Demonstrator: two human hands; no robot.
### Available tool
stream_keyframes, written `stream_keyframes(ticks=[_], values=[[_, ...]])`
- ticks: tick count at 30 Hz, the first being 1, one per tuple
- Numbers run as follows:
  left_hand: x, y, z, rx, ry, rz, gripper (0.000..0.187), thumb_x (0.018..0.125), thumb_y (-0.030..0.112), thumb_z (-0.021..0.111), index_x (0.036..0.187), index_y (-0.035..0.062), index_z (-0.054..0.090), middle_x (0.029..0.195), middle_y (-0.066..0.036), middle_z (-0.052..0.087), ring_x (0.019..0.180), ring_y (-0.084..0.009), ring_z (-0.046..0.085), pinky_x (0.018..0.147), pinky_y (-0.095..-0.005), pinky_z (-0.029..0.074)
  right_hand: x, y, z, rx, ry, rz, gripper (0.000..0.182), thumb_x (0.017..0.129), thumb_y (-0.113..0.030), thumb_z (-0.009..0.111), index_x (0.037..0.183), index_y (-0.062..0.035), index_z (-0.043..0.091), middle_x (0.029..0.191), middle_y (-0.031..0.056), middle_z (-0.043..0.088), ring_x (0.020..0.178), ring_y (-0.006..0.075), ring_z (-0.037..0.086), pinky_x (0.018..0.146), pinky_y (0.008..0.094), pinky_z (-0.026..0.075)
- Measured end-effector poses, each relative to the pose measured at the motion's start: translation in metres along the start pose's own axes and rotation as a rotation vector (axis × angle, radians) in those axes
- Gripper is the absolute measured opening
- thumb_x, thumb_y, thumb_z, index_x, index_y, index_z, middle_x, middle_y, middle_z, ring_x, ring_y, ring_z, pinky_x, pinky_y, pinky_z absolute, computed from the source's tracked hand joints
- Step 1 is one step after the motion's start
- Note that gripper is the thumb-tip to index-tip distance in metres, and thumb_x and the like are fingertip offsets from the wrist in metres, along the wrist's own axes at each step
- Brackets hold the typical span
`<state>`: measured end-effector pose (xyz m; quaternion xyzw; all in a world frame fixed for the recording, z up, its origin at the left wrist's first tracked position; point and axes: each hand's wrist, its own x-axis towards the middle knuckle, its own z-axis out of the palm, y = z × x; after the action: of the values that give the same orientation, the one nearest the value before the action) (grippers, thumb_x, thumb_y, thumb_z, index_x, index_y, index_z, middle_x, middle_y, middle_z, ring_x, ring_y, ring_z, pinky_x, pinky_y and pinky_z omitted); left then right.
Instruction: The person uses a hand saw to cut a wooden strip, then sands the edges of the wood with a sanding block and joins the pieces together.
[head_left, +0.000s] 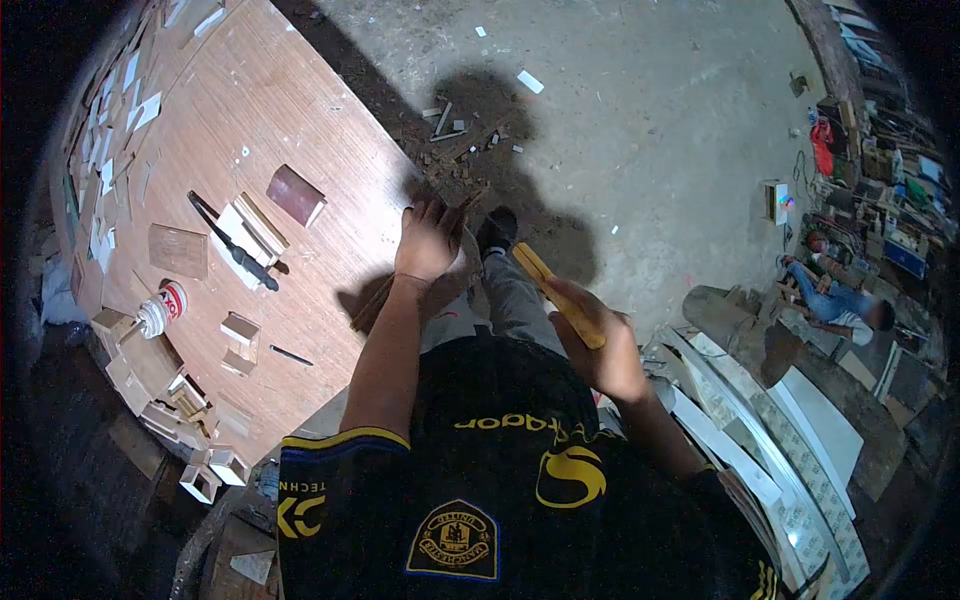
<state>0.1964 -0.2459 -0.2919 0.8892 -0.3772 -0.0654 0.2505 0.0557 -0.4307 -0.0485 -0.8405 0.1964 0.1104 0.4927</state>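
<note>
My left hand (428,245) is at the table's edge, its fingers bent over a narrow brown piece of wood (374,304). The wood shows on both sides of the hand, while the palm hides its middle. My right hand (612,358) is closed around a long yellow bar-shaped tool (574,312), held in front of my body over the floor. Its exact kind cannot be made out. On the table (330,140), left of my left hand, lie a dark red-brown block (296,195) and a black-handled tool (240,255) resting across pale wooden pieces.
A white tub with red lettering (165,308), a thin black pen-like stick (290,355) and small wooden boxes (215,470) are on the table. Scraps (450,125) litter the floor. Long panels (770,440) lie at right. Farther right, a person (835,300) sits on the ground.
</note>
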Motion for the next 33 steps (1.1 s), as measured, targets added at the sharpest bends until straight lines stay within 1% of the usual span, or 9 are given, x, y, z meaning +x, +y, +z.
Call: stream_keyframes(ticks=[8, 13, 16, 18, 19, 21, 23, 25, 33], values=[[0.0, -0.003, -0.002, -0.124, -0.016, -0.018, 0.028, 0.083, 0.023, 0.061, 0.106, 0.0087, 0.065, 0.104, -0.016, 0.057, 0.102, -0.0367, 0.049, 0.086, -0.048, 0.038, 0.0, -0.01, -0.014, -0.123, -0.029, 0.021, 0.038, 0.085, -0.002, 0.068, 0.122, -0.0035, 0.06, 0.11, 0.0202, 0.068, 0.099, 0.0296, 0.069, 0.082, 0.0354, 0.053], [-0.005, -0.01, 0.008, -0.102, -0.038, -0.01, 0.029, 0.083, 0.023, 0.061, 0.108, 0.0085, 0.065, 0.109, -0.015, 0.058, 0.105, -0.0362, 0.047, 0.087, -0.0476, 0.037, -0.003, -0.009, -0.018, -0.217, -0.045, -0.015, 0.037, 0.084, -0.002, 0.069, 0.12, -0.0028, 0.061, 0.108, 0.0192, 0.069, 0.095, 0.03, 0.07, 0.079, 0.0365, 0.054], [-0.005, -0.006, 0.008, -0.149, -0.013, -0.034, 0.03, 0.084, 0.024, 0.062, 0.109, 0.0086, 0.065, 0.11, -0.013, 0.058, 0.105, -0.0357, 0.047, 0.087, -0.0476, 0.037, -0.001, -0.023, -0.021, -0.13, 0.014, 0.002, 0.036, 0.084, -0.002, 0.069, 0.119, -0.0033, 0.061, 0.106, 0.0186, 0.069, 0.094, 0.0312, 0.07, 0.078, 0.0377, 0.055], [-0.001, -0.007, 0.005, -0.18, -0.01, -0.065, 0.03, 0.084, 0.025, 0.062, 0.109, 0.0086, 0.065, 0.111, -0.013, 0.058, 0.105, -0.0356, 0.047, 0.087, -0.0477, 0.037, -0.008, -0.032, -0.023, -0.164, 0.013, -0.159, 0.035, 0.084, -0.001, 0.068, 0.118, -0.0036, 0.062, 0.106, 0.0186, 0.069, 0.092, 0.0321, 0.071, 0.077, 0.0372, 0.056], [-0.001, -0.007, 0.004, -0.166, 0.024, -0.042, 0.03, 0.083, 0.024, 0.062, 0.109, 0.0088, 0.065, 0.109, -0.013, 0.058, 0.105, -0.0354, 0.047, 0.087, -0.0478, 0.037, -0.008, -0.03, -0.023, -0.161, 0.01, -0.161, 0.035, 0.084, -0.001, 0.068, 0.118, -0.0036, 0.062, 0.106, 0.0186, 0.069, 0.092, 0.0321, 0.071, 0.077, 0.0372, 0.056], [-0.004, -0.006, 0.006, -0.158, 0.051, -0.02, 0.03, 0.083, 0.024, 0.063, 0.109, 0.009, 0.065, 0.108, -0.013, 0.058, 0.105, -0.0351, 0.047, 0.087, -0.0478, 0.037, -0.013, -0.024, -0.025, -0.136, -0.04, -0.075, 0.045, 0.078, 0.005, 0.061, 0.122, -0.0054, 0.06, 0.112, 0.0204, 0.066, 0.093, 0.0369, 0.068, 0.078, 0.0404, 0.055], [-0.004, -0.009, 0.008, -0.105, -0.02, -0.019, 0.031, 0.082, 0.025, 0.064, 0.109, 0.0094, 0.065, 0.106, -0.013, 0.058, 0.105, -0.0346, 0.048, 0.087, -0.0476, 0.037, -0.011, -0.023, -0.026, -0.153, -0.044, -0.097, 0.047, 0.077, 0.006, 0.061, 0.123, -0.0028, 0.059, 0.112, 0.0204, 0.066, 0.094, 0.0363, 0.068, 0.08, 0.0399, 0.055], [-0.002, -0.002, 0.0, -0.082, -0.02, -0.022, 0.032, 0.082, 0.025, 0.064, 0.109, 0.0095, 0.065, 0.106, -0.014, 0.057, 0.105, -0.0344, 0.048, 0.087, -0.0475, 0.037, -0.016, -0.016, -0.028, -0.274, -0.017, -0.103, 0.039, 0.082, 0.001, 0.067, 0.12, -0.0037, 0.061, 0.107, 0.0183, 0.069, 0.092, 0.03, 0.071, 0.078, 0.0341, 0.056], [-0.001, 0.001, -0.006, -0.104, -0.035, -0.024, 0.035, 0.076, 0.024, 0.066, 0.107, 0.0085, 0.064, 0.108, -0.015, 0.056, 0.106, -0.0358, 0.048, 0.087, -0.0477, 0.038, -0.017, -0.014, -0.022, -0.206, -0.032, -0.116, 0.04, 0.083, -0.003, 0.069, 0.122, -0.004, 0.06, 0.111, 0.0167, 0.068, 0.093, 0.0265, 0.071, 0.079, 0.033, 0.056]])
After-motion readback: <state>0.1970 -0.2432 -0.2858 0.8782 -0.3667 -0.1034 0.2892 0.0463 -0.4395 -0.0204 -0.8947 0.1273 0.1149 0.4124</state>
